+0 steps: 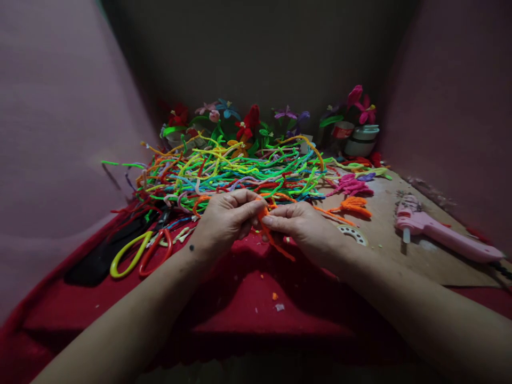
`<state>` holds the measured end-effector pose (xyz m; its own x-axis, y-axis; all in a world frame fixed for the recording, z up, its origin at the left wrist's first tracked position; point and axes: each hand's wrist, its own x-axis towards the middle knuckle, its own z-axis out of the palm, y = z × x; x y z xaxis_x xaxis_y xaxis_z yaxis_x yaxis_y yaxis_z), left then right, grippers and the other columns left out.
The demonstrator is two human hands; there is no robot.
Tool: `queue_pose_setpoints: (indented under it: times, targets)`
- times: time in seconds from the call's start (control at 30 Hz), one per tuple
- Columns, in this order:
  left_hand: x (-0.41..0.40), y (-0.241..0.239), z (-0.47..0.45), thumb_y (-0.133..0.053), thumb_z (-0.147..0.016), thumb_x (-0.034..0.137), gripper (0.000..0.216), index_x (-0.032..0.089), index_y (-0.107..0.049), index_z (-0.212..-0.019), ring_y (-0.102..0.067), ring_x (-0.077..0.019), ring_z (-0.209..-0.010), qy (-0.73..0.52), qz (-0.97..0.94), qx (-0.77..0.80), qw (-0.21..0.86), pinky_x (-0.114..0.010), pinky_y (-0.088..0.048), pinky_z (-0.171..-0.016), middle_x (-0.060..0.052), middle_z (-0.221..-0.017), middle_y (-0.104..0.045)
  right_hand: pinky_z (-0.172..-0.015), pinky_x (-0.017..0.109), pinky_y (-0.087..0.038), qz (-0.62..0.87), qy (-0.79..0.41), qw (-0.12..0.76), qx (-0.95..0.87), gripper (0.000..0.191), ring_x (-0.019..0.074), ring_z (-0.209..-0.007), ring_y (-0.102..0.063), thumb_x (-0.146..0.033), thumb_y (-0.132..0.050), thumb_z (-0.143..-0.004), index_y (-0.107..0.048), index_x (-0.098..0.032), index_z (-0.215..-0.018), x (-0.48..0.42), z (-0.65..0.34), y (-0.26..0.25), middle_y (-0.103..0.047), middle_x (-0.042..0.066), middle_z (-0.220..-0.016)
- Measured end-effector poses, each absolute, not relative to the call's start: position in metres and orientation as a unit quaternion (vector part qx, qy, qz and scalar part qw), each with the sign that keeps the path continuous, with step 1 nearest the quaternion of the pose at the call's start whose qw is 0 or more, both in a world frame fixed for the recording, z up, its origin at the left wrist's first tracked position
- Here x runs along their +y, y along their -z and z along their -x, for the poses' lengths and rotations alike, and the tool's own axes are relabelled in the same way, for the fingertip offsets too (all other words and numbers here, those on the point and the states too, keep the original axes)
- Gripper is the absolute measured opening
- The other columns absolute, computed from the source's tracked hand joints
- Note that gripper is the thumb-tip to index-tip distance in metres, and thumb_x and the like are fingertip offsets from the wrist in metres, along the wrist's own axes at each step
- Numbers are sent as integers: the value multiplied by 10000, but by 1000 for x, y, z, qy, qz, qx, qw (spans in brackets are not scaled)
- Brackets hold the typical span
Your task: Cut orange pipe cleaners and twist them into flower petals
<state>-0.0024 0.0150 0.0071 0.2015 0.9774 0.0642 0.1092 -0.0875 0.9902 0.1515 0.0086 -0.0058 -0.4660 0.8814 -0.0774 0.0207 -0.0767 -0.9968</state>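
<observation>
Both hands meet over the front of the red-covered table, closed on an orange pipe cleaner [276, 242]. My left hand [232, 216] pinches its upper part between thumb and fingers. From the other side my right hand [298, 226] grips the same pipe cleaner, its thumb and fingertips pressed together. One end hangs down below the fingers, pointing right. The bent portion between the fingertips is partly hidden. Just behind the hands lies a large heap of multicoloured pipe cleaners [240, 170]. A bundle of orange looped petals [354, 207] rests right of my right hand.
Scissors [120, 261] with yellow and red handles lie at left beside a black flat object [90, 261]. A pink glue gun [444, 232] rests on a brown board [400, 266] at right. Magenta petals [352, 185] lie nearer the heap. Pipe-cleaner flowers [248, 122] stand along the back.
</observation>
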Motion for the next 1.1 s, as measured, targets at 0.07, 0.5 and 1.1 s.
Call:
queue_pose_setpoints:
  times: [0.07, 0.5, 1.1]
  targets:
    - [14, -8, 1, -619, -743, 308, 184, 140, -585, -675, -356, -19, -354, -442, -603, 467, 472, -136, -229, -333, 44, -479, -518, -429, 234, -179, 387, -647, 339, -563, 277, 49, -394, -263, -390, -610, -695, -551, -140, -590, 9, -152, 7, -380, -61, -454]
    - [13, -6, 5, -629, -734, 298, 193, 140, -570, -641, -340, -20, -368, -436, -609, 458, 479, -147, -214, -347, 46, -464, -496, -488, 237, -231, 402, -623, 372, -558, 183, 55, -467, -315, -279, -655, -630, -593, -121, -561, 6, -150, 3, -432, -47, -485]
    - [14, -21, 8, -629, -711, 242, 90, 152, -632, -720, -522, -115, -718, -327, -746, 431, 388, -217, -405, -668, -10, -769, -576, -505, 249, -231, 443, -323, 383, -743, 293, 71, -486, -314, -196, -511, -749, -480, -144, -461, 2, -152, 5, -342, -40, -484]
